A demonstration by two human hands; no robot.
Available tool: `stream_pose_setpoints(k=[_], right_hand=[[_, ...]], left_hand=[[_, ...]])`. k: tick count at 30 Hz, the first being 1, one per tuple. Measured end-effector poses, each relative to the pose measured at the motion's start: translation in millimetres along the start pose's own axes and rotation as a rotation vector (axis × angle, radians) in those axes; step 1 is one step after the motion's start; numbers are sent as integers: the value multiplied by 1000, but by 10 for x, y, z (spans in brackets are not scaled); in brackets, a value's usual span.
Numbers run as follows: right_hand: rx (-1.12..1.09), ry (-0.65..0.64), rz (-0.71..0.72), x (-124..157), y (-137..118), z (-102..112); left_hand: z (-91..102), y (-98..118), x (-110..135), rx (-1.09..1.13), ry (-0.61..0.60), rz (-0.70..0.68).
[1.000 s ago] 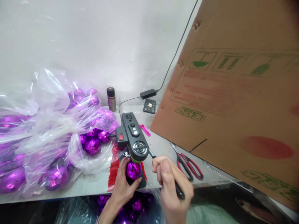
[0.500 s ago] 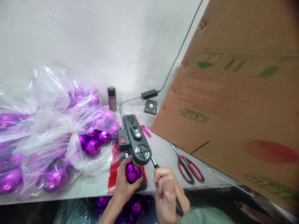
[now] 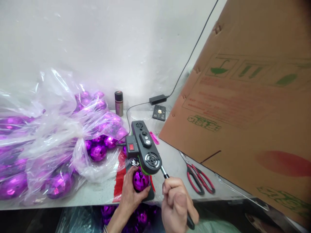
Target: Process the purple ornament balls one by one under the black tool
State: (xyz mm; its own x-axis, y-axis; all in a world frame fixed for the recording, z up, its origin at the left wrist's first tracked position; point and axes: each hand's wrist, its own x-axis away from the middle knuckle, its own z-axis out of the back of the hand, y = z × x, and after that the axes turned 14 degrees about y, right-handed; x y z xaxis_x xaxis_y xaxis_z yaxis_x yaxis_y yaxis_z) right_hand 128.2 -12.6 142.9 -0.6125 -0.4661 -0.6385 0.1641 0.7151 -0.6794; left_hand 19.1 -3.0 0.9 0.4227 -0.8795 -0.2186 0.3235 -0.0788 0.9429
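Observation:
My left hand [image 3: 130, 194] is wrapped round a purple faceted ball [image 3: 140, 181] and holds it under the head of a small black press machine [image 3: 143, 147] with a red switch. My right hand [image 3: 177, 204] is closed on the machine's black lever handle [image 3: 189, 221], which runs from the head down towards me. The ball sits on the machine's dark base over a red sheet [image 3: 120, 176].
Clear plastic bags [image 3: 48, 139] full of purple balls fill the table's left. Red-handled scissors [image 3: 200, 183] lie right of the machine. A big cardboard sheet [image 3: 243, 97] leans at the right. A small can [image 3: 119, 103], a power adapter [image 3: 157, 99] and a small black pad [image 3: 159, 112] stand behind.
My right hand has pulled the lever handle down and nearer to me. The view has shifted slightly, and my left hand keeps the ball under the head.

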Motion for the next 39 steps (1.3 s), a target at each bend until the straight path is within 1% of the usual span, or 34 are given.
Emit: stream_pose_setpoints(k=[4, 9, 14, 23, 33, 39], right_hand=[[-4, 27, -23, 16, 1, -9], [-3, 44, -7, 18, 13, -11], [48, 50, -22, 48, 39, 21], [23, 34, -36, 94, 104, 39], [-46, 140, -100, 152, 156, 19], [-66, 157, -91, 161, 180, 18]], left_hand=[[-14, -9, 0, 5, 1, -6], [-29, -5, -14, 12, 4, -15], [-46, -11, -19, 15, 15, -29], [-76, -25, -27, 23, 27, -59], [-111, -45, -26, 16, 37, -125], [-146, -80, -12, 3, 51, -169]])
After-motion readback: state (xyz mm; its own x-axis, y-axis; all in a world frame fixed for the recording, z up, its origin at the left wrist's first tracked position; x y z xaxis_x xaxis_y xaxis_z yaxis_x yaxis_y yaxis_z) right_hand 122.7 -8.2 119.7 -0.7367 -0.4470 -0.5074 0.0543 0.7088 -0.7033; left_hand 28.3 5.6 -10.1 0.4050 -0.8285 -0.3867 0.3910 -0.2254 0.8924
